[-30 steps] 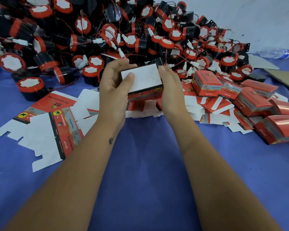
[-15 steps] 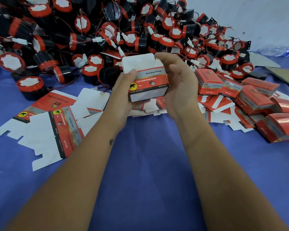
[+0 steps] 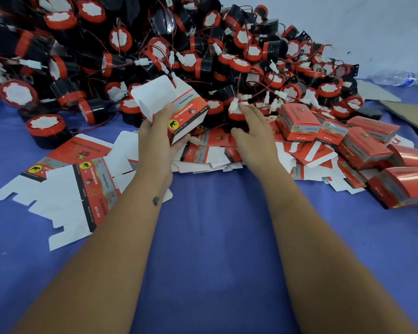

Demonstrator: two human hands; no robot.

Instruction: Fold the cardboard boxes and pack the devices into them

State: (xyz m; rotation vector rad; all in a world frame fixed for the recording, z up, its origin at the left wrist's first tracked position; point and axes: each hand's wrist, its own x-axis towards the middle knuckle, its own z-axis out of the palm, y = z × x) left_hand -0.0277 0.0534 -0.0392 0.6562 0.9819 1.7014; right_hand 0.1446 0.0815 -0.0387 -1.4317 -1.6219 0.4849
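Head view: left hand [image 3: 158, 138] fingers curl round the folded box [image 3: 179, 114], top flap up; right hand [image 3: 252, 131] fingers spread, loosely reaching a device [image 3: 237, 112] at the pile's edge (contact unclear). Thin card looks light and crushable, best held by its side walls; the device looks rigid, wire dangling.

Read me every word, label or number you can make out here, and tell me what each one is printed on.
"Genuine Parts": red cardboard box held in the left hand.
"12v reversing horn": same box, beside a yellow elephant logo.
"Genuine Parts", "QTY:1PC": flat unfolded carton at left.
"ST": second flat carton, upside down.
"QTY:1PC": closed red box at right.
Smaller print on all boxes: too blurred to read.
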